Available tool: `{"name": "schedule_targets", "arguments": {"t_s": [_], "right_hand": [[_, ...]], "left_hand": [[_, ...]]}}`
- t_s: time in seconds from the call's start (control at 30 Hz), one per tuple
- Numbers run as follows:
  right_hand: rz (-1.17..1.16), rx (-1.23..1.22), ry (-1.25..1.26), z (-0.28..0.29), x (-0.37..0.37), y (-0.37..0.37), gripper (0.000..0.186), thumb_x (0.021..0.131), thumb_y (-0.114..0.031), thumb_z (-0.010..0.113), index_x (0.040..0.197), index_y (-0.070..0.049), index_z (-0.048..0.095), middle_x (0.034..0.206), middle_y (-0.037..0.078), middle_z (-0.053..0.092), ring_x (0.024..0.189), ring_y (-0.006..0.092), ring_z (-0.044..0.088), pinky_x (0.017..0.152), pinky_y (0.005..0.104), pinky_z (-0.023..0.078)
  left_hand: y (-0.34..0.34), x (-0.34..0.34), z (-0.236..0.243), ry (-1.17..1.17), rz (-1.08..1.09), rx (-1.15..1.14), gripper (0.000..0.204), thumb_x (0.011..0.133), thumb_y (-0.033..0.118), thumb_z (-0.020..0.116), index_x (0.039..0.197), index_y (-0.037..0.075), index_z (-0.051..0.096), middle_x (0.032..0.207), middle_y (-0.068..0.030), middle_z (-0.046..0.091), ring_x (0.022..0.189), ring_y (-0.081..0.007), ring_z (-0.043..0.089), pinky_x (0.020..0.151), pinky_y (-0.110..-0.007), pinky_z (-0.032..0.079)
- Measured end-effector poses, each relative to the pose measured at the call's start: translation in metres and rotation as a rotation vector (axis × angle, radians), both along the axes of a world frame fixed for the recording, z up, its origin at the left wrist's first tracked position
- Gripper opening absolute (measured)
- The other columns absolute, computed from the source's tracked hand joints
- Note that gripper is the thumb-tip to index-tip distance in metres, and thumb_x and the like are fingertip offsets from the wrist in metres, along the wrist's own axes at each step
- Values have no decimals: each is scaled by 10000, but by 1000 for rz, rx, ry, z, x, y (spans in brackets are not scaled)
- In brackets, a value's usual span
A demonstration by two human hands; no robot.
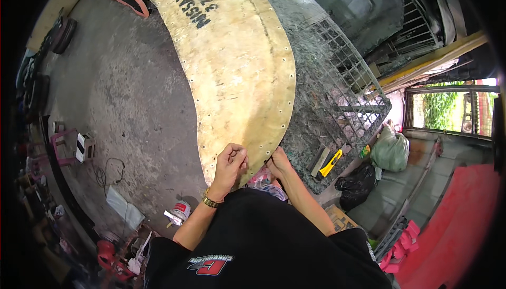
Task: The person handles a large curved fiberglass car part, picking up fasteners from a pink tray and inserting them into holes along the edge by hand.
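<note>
A large, curved, pale yellow panel [237, 73] stretches away from my body, with small holes along both edges and black handwriting at its far end. Over its near end, my left hand [232, 163] has its fingers curled together; whatever they may pinch is too small to make out. A gold-coloured watch [211, 201] circles that wrist. My right hand [278, 162] grips the panel's near right edge, its fingertips partly hidden there. To the right of this hand lie a yellow utility knife [331, 163] and a flat dark-bladed scraper [319, 161] on the spattered work surface.
A metal grid [342, 52] borders the dark work surface. Farther right are a green plastic bag [391, 149], a black bag [356, 184] and a red panel [453, 226]. On the left, a can [181, 210] and a cable [112, 173] are on the concrete floor [116, 78].
</note>
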State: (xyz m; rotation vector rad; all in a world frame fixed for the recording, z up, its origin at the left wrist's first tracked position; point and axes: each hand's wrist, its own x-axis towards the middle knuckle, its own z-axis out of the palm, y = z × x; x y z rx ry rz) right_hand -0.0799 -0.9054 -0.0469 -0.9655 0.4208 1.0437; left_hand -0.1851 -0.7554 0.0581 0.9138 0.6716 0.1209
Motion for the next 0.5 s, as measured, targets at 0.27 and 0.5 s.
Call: {"name": "schedule_targets", "arguments": {"t_s": [0.27, 0.5], "right_hand": [[-55, 33, 25, -8, 0, -1, 268, 881, -13, 605, 1147, 11, 577, 1126, 108, 649, 976, 210, 642, 861, 341, 520], [-2, 107, -28, 3, 0, -3, 277, 910, -103, 598, 1170, -13, 575, 1129, 103, 650, 1025, 218, 623, 884, 335, 505]], "left_hand": [[3, -5, -3, 11, 10, -13, 96, 958, 120, 550, 981, 27, 556, 767, -11, 576, 662, -62, 513, 616, -206, 422], [-1, -8, -9, 10, -6, -61, 104, 958, 130, 552, 979, 28, 557, 759, -4, 575, 658, -53, 508, 606, -197, 415]]}}
